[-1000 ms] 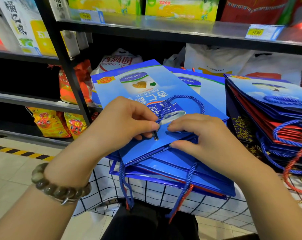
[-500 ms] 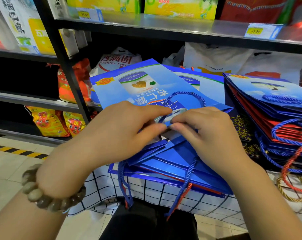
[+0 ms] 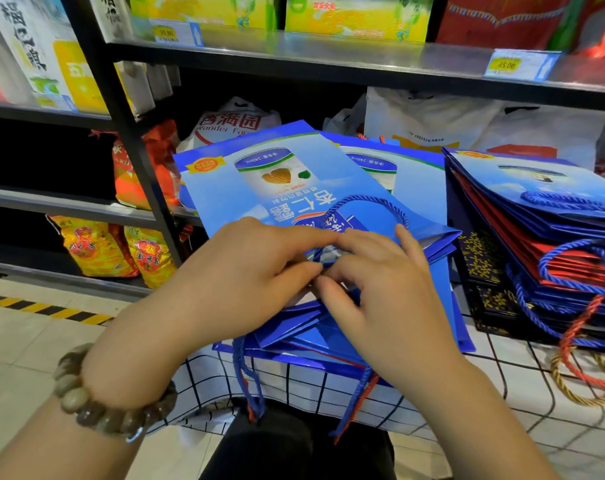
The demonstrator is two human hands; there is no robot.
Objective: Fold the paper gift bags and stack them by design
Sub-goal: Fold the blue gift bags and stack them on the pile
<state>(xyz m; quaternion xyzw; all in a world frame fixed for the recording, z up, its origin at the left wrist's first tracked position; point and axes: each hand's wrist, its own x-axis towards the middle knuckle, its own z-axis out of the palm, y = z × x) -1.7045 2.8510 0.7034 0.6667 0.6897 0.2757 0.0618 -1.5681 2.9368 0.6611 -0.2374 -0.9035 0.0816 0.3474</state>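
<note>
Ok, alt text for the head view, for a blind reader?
The left hand and right hand pinch the near edge of a blue gift bag lying flat on a pile of similar bags over a checked cloth. A second stack of blue and red bags sits to its right.

Left hand (image 3: 238, 271) and right hand (image 3: 380, 289) meet fingertip to fingertip, pinching the top blue bag (image 3: 259, 188) of a pile (bead bracelet (image 3: 96, 407) on the left wrist). Another stack (image 3: 536, 209) sits just right, all on checked cloth (image 3: 294, 382).
</note>
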